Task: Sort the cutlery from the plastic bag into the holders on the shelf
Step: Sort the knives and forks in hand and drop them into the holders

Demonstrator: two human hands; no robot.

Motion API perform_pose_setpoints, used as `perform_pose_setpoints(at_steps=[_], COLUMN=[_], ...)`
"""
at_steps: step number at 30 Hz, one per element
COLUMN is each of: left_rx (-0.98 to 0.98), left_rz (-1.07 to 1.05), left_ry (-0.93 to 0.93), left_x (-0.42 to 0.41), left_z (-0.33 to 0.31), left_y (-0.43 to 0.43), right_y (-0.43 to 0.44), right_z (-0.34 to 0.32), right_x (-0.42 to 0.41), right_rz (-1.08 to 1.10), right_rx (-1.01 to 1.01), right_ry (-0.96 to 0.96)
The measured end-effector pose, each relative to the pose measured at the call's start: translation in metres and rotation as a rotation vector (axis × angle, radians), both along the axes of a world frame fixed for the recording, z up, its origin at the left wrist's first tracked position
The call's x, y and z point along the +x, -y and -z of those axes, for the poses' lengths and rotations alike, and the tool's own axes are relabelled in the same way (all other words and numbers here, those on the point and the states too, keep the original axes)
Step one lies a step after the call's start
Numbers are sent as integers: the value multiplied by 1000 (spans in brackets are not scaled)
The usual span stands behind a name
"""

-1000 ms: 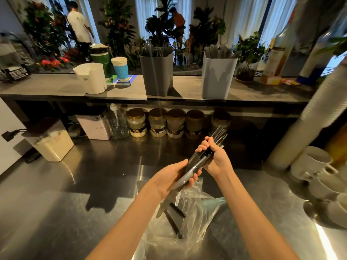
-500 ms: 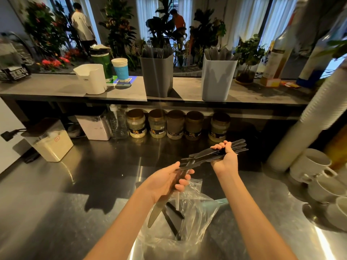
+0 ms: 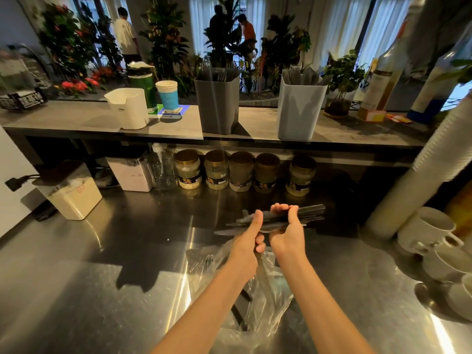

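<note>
Brought left hand (image 3: pixel 248 240) closer beside right hand (image 3: pixel 288 235), thumb now against the slim dark cutlery bundle (image 3: pixel 306 213); curled fingers gripped a grey knife (image 3: pixel 264 274) over the crinkled clear plastic bag (image 3: pixel 204 267). Wrapped right fingers round the bundle, levelled above the glossy steel counter (image 3: pixel 102 290).

The counter (image 3: pixel 89 290) is glossy metal, the bag (image 3: pixel 278 300) clear crinkled plastic, the holders (image 3: pixel 219 108) matt plastic.

There are two hands, a left hand (image 3: pixel 246 241) and a right hand (image 3: pixel 288 236), and one bunch of cutlery (image 3: pixel 310 212) (too tightly packed to count piece by piece). One plastic bag (image 3: pixel 268 302) lies below. The shelf (image 3: pixel 89 118) carries two tall holders, a dark grey holder (image 3: pixel 219 106) and a light grey holder (image 3: pixel 300 111). Five jars (image 3: pixel 240 172) stand beneath; three mugs (image 3: pixel 429 229) sit at the right.
</note>
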State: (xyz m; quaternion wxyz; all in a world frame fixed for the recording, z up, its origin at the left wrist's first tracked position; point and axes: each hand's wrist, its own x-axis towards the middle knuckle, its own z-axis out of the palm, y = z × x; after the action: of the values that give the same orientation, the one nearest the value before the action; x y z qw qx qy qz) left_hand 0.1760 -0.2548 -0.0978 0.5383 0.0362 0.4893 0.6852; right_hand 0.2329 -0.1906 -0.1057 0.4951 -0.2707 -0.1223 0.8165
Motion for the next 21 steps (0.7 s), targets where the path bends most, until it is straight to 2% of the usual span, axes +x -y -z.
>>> perform_pose_setpoints(at_steps=[2, 6, 10, 14, 16, 18, 21], left_rx=[5, 24, -59, -121, -144, -148, -120], left_rz=[-53, -116, -99, 44, 150, 216, 218], left_ry=[101, 254, 37, -93, -146, -173, -155], left_x=[-1, -10, -24, -50, -61, -66, -71], left_z=[-6, -9, -1, -10, -14, -17, -23], left_y=[-6, -10, -15, -15, -15, -16, -21], right_y=[10, 18, 14, -1, -15, -25, -36], right_z=[7, 12, 18, 35, 44, 43, 39], right_x=[-6, -8, 1, 29, 36, 39, 46], right_rz=[-93, -181, -279, -458, -594, -696, -736], right_rx=[86, 150, 182, 232, 207, 222, 311], right_ry=[126, 118, 108, -216, -300, -296, -190])
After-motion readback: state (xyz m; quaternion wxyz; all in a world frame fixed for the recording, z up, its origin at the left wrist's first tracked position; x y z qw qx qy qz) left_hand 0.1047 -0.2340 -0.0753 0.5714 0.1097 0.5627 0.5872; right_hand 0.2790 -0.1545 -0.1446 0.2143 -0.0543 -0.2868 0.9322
